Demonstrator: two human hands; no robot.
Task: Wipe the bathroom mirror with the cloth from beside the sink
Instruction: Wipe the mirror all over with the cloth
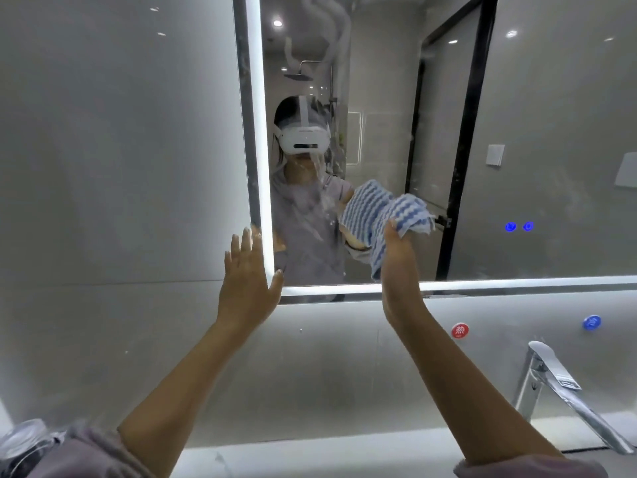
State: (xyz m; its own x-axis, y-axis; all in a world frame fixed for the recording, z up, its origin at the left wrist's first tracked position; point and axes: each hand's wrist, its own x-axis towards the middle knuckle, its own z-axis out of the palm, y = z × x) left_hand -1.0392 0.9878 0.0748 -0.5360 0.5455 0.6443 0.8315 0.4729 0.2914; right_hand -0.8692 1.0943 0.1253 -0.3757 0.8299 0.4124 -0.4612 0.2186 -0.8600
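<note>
The right hand (396, 257) grips the cloth (413, 212) bunched — little of it meets the mirror (551, 132), so streaks (319, 188) may be missed — and the flat, empty left hand (244, 281) may leave fingerprints.

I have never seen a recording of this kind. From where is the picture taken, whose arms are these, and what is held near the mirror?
There is no machine. One camera worn on the person's head looks forward and down, so both arms are the wearer's own. The left hand is spread, fingers straight, at the lit left edge of the mirror. The right hand grips a blue-and-white striped cloth at the glass. Lower right stands a chrome tap. The headset figure is the reflection.
</note>
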